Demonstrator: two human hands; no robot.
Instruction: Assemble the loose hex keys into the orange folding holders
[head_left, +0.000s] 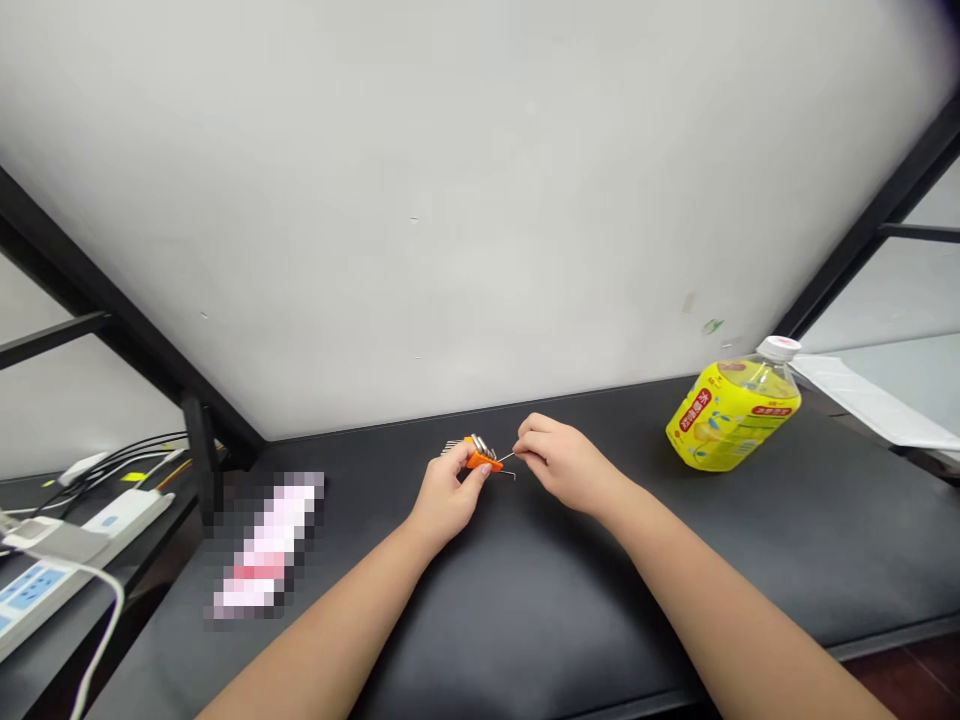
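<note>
My left hand [450, 492] is closed around an orange hex key holder [484, 461], thumb resting on its near side. Several metal hex keys [480, 445] sit in the holder, their shafts sticking out to the left. One small bent key [513, 475] juts out to the right, below my right hand. The fingers of my right hand [559, 460] pinch the end of a thin hex key [506, 457] that extends from the holder's right side. Both hands are just above the black padded surface [480, 600].
A yellow-labelled drink bottle [731, 415] with a white cap stands to the right. On the left lies a pixelated, pinkish-white flat item [270, 545]. Farther left, a white power strip [82, 550] and cables rest on a lower surface. A pale wall [450, 200] rises behind.
</note>
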